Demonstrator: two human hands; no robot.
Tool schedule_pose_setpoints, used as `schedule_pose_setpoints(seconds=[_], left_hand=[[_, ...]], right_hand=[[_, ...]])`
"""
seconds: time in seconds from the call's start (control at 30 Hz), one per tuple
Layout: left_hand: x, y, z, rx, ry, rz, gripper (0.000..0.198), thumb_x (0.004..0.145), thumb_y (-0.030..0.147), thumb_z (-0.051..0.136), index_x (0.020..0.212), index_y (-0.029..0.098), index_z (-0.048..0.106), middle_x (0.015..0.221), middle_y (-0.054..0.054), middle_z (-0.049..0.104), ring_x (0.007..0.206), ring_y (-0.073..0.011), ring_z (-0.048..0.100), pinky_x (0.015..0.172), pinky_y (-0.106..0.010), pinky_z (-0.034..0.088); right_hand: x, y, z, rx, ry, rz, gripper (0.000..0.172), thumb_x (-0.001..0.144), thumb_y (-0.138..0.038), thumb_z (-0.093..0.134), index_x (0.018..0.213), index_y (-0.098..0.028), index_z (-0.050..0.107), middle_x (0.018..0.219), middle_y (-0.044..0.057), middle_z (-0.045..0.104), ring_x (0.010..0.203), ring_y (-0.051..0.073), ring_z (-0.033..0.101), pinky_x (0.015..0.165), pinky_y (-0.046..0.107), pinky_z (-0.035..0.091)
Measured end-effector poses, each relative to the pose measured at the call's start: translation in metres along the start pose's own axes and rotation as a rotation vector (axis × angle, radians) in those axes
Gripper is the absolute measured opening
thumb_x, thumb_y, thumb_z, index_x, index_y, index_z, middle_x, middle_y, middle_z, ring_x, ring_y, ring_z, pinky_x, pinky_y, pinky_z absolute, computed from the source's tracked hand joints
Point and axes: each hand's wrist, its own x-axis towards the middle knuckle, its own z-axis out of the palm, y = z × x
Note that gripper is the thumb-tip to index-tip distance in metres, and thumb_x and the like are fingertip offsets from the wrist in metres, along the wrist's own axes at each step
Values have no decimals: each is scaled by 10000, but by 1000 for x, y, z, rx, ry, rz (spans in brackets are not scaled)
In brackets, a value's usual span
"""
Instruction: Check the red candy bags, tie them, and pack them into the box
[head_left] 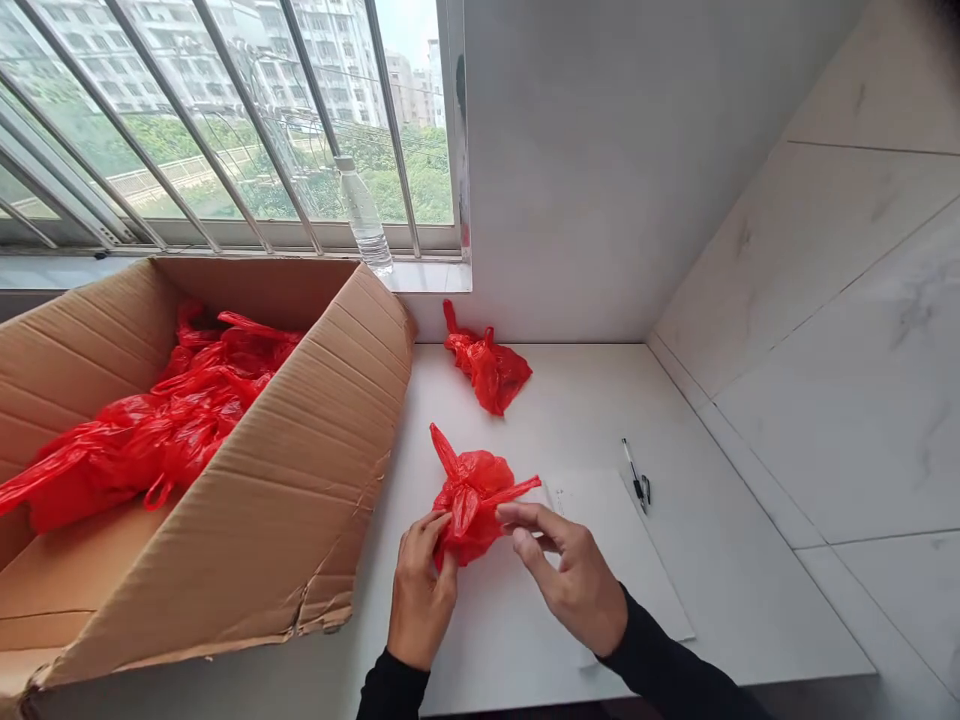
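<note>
On the white table a knotted red plastic bag [480, 480] sits in front of me, its two handle ends sticking out to the upper left and to the right. My left hand [424, 580] grips the lower left side of this bag between thumb and fingers. At the bag's right side is my right hand [559, 560], with thumb and forefinger apart and nothing between them. Its fingertips are close to the bag; whether they touch it I cannot tell. What the bag contains is hidden.
A large open cardboard box [322, 440] stands at left, with several red plastic bags [202, 400] inside. Another tied red bag [491, 370] lies by the wall. Paper [622, 560] and a black pen [636, 475] lie at right. A water bottle [365, 220] stands on the windowsill.
</note>
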Motion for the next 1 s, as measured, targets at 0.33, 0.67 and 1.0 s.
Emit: schedule_pose_setpoints(seconds=[0.33,0.67,1.0], left_hand=[[-11,0,-17,-201,-76,-137,379,938,351,438,1224,197,634,1277,-128,676,1185,-282,641,938,-407,558],[-3,-2,-27,-49,121,-193,326,914,460,561,1028,187,696,983,-95,744,876,-249,699,759,-359,559],[-5,25,-18,91,6,80,256,892,346,637,1137,311,701,1201,-41,681,1163,-257,593,1020,-432,452]], right_hand=[[42,71,8,-344,130,-83,463,945,-241,486,1406,-213,506,1311,98,625,1233,254,540,1080,494,457],[37,67,3,-362,160,103,551,859,-179,506,1405,-219,445,673,-59,524,649,177,570,743,360,546],[36,49,8,-366,9,-127,304,892,-227,572,1186,-235,647,1138,56,687,1089,250,572,1035,460,420]])
